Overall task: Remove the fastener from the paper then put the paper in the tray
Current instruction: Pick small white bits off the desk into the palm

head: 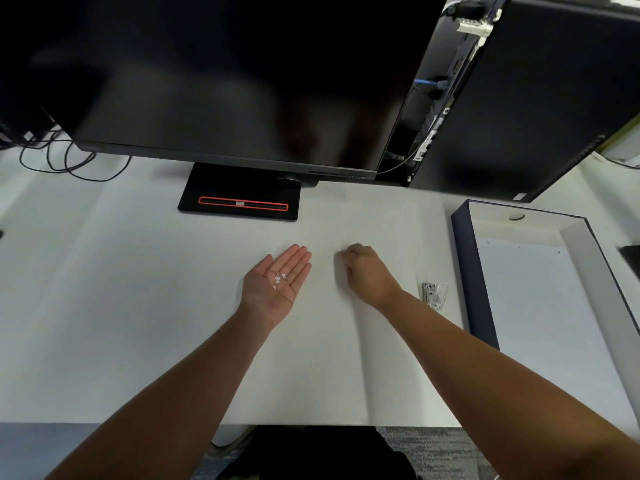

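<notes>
- Left hand (277,282): at about 12 o'clock from the viewer, over the desk (121,271). It lies palm up with the fingers straight and together, and a few small white bits (278,279) sit loose in the palm.
- Right hand (363,271): just beside the left, at its 3 o'clock, knuckles up. The fingers are curled with the tips down on the white surface. It may be picking up another bit, but I cannot tell whether it pinches anything.
- Clip (434,296): a small piece of clear plastic and metal at 3 o'clock from the right wrist, on the desk just beside the tray's left wall. No hand touches it. It is probably the fastener, already off.
- Tray (471,278): at 3 o'clock, with dark blue walls.
- Paper (540,306): lies flat inside the tray, with tiny holes along its far edge.
- Progress: both steps look done. Only tidying the bits seems left. Faint creases under the hands could be another sheet, but white on white I cannot tell.
</notes>
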A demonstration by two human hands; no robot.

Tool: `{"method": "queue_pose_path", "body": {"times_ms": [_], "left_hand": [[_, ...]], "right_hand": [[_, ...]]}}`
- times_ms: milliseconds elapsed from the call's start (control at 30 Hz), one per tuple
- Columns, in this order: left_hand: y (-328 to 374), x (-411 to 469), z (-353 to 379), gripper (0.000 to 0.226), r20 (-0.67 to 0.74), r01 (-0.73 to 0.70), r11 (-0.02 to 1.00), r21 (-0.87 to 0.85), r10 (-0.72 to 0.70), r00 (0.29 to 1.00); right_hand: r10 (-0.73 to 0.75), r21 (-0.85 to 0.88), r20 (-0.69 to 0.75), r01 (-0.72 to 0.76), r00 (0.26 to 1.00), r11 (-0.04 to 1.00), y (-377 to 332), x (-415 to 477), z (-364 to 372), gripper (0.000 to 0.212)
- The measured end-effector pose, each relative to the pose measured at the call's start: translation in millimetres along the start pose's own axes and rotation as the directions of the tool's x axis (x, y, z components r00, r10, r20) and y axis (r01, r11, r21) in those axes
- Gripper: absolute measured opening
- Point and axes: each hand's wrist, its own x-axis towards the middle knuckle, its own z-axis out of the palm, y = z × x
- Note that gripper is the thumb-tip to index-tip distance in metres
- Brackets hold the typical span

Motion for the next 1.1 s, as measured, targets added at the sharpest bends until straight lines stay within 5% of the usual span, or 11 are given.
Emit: {"method": "queue_pose_path", "body": {"times_ms": [133, 200, 433, 800, 967, 1100], "left_hand": [[0, -1, -2, 0.045, -0.007, -0.003, 1.0, -0.005, 0.003, 1.0], [0, -1, -1, 0.045, -0.01, -0.005, 1.0, -0.006, 0.005, 1.0], [-1, 0, 2, 0.046, -0.006, -0.007, 1.0, -0.007, 0.007, 1.0], [1, 0, 1, 0.046, -0.033, -0.009, 1.0, -0.01, 0.008, 0.999], [-1, 1, 3, 0.046, -0.046, 0.005, 1.0, -0.002, -0.005, 0.999], [-4, 3, 5, 0.046, -0.053, 0.021, 1.0, 0.009, -0.021, 0.998]], "right_hand": [[-0.031, -0.014, 0.026, 0.031, 0.999, 0.999, -11, -9, 8, 0.028], [-0.009, -0.013, -0.009, 0.008, 1.0, 1.0, -14, -12, 12, 0.014], [0.116, 0.018, -0.046, -0.115, 0.992, 0.993, -14, -6, 13, 0.021], [0.11, 0.013, -0.077, -0.109, 0.991, 0.994, -10, -3, 23, 0.019], [0.193, 0.27, -0.034, -0.177, 0.981, 0.947, -6, 2, 6, 0.018], [0.325, 0.683, 0.094, -0.298, 0.941, 0.667, -13, 0, -19, 0.018]]}}
